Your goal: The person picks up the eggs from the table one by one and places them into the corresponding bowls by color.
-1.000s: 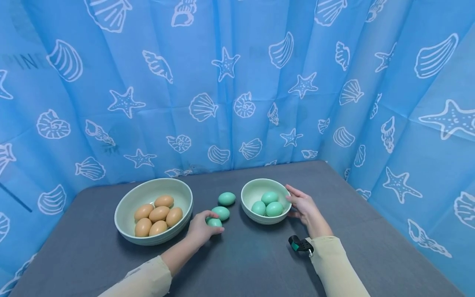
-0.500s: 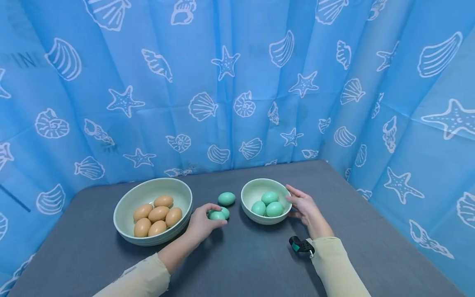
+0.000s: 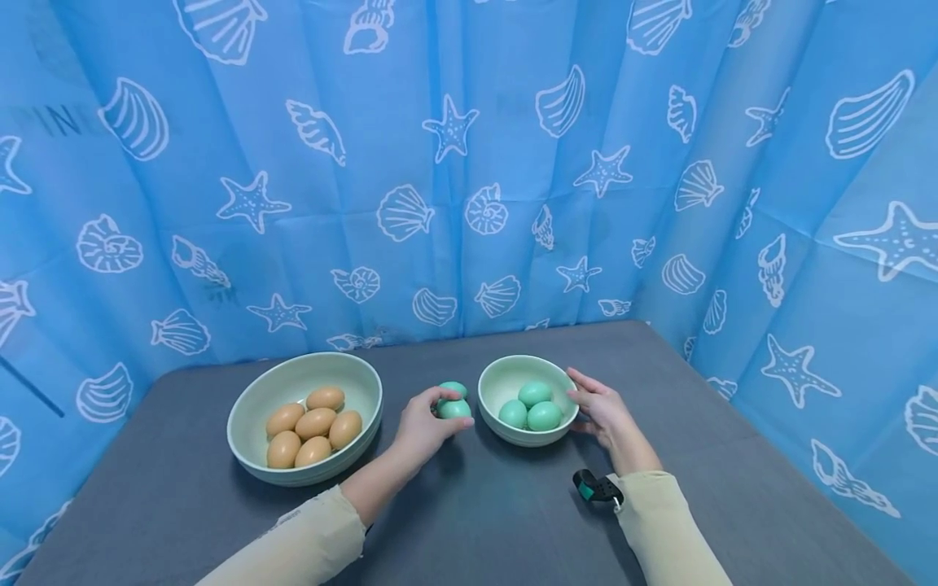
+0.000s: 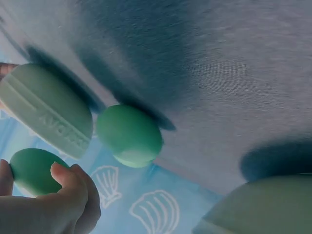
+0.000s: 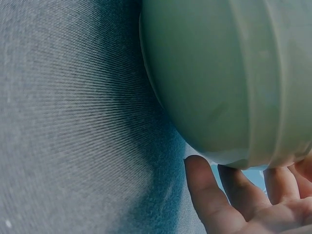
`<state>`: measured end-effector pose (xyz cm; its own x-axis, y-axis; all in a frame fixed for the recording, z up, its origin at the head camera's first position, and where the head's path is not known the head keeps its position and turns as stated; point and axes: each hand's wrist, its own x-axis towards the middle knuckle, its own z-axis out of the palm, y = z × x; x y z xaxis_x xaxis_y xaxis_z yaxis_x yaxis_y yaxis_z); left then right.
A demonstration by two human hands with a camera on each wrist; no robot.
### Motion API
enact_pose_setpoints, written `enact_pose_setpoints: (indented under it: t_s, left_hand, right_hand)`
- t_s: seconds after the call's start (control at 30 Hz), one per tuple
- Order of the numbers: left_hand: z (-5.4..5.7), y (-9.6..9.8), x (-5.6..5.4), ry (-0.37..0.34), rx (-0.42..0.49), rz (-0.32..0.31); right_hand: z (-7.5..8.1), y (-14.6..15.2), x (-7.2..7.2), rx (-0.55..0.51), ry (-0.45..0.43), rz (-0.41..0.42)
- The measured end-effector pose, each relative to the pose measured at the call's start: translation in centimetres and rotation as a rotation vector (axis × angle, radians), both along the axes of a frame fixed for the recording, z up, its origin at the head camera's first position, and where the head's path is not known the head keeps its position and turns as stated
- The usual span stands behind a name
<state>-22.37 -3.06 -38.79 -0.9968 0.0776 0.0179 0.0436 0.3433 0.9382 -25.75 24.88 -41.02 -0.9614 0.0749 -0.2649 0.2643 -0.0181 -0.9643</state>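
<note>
My left hand (image 3: 425,423) pinches a green egg (image 3: 453,409) between thumb and fingers, just left of the small pale green bowl (image 3: 529,438). Another green egg (image 3: 454,388) shows behind it. The left wrist view has the held egg (image 4: 31,170) raised, and a green egg (image 4: 129,131) on the table partly covers one more. Three green eggs (image 3: 536,394) lie in the small bowl. My right hand (image 3: 602,407) holds that bowl at its right side, thumb at the rim. In the right wrist view, several fingers (image 5: 239,192) touch the outside wall.
On the left stands a larger pale green bowl (image 3: 252,456) with several brown eggs (image 3: 315,423). Grey cloth covers the table (image 3: 469,521). A blue shell-patterned curtain (image 3: 469,203) hangs behind and to the right. A black strap device (image 3: 595,487) hangs at the right wrist.
My left hand has lifted the nearest green egg and carried it right and away from me, towards the small bowl. The right hand has stayed at the bowl.
</note>
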Motion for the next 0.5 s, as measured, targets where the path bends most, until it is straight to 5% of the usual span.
enact_pose_setpoints:
  t_s: [0.5]
  left_hand:
    - [0.9, 2.6, -1.3, -0.025, 0.090, -0.051]
  right_hand:
    - [0.0, 0.0, -0.3, 0.001, -0.019, -0.024]
